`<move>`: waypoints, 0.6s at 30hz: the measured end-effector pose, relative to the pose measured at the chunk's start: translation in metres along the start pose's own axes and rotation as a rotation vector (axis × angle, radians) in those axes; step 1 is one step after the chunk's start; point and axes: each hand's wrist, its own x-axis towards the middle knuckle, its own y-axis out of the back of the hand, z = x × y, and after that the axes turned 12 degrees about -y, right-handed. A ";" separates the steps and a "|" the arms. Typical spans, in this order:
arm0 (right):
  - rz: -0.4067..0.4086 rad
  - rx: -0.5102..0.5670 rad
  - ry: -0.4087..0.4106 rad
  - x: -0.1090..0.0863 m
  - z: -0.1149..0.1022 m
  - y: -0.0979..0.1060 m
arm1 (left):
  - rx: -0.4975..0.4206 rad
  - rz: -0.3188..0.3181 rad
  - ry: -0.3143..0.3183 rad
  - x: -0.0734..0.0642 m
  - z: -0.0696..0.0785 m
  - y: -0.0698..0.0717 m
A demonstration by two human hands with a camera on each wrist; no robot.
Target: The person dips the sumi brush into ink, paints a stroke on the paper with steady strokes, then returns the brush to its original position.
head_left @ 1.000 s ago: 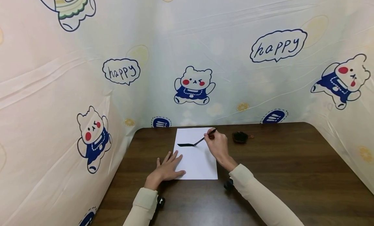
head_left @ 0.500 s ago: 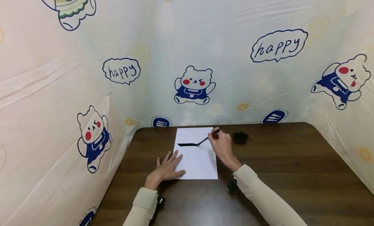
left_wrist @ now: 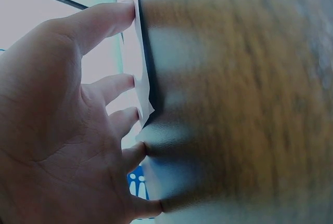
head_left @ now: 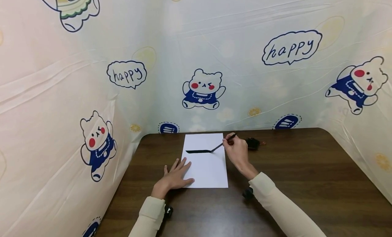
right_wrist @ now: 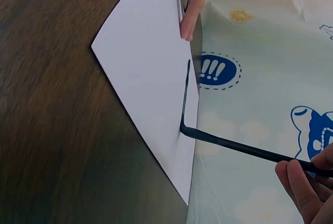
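A white sheet of paper (head_left: 206,172) lies on the brown table, with a dark horizontal stroke (head_left: 197,151) across its upper half. My right hand (head_left: 237,151) pinches a slim black brush (head_left: 221,147), tilted, its tip touching the right end of the stroke. In the right wrist view the brush (right_wrist: 234,145) meets the paper (right_wrist: 140,63) at the stroke's end. My left hand (head_left: 175,176) lies spread on the paper's lower left edge. The left wrist view shows its fingertips (left_wrist: 122,16) pressing down, some on the paper, others on the table.
Behind my right hand a small dark ink dish (head_left: 253,144), partly hidden, stands on the table (head_left: 294,172), something reddish sticking out to its right. A printed curtain (head_left: 239,60) hangs around the table's back and sides.
The right hand has moved to the right with the brush, and the dark stroke has grown longer that way. It now partly covers the dish. The left hand has stayed in place.
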 end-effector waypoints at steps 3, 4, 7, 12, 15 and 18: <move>0.010 -0.007 0.006 0.001 0.002 0.003 | -0.022 0.014 -0.019 0.000 -0.004 -0.002; 0.013 -0.008 0.008 0.001 0.002 0.004 | -0.029 0.018 -0.022 0.000 -0.004 -0.002; 0.014 -0.018 0.009 0.002 0.003 0.008 | -0.049 0.028 -0.028 0.002 -0.010 -0.006; 0.004 -0.036 0.002 0.003 0.005 0.013 | -0.048 0.035 -0.019 0.008 -0.021 -0.014; 0.003 -0.035 -0.006 0.003 0.006 0.016 | -0.042 0.032 -0.020 0.006 -0.016 -0.009; 0.005 -0.039 -0.009 0.004 0.007 0.018 | -0.035 0.025 -0.027 0.003 -0.009 -0.004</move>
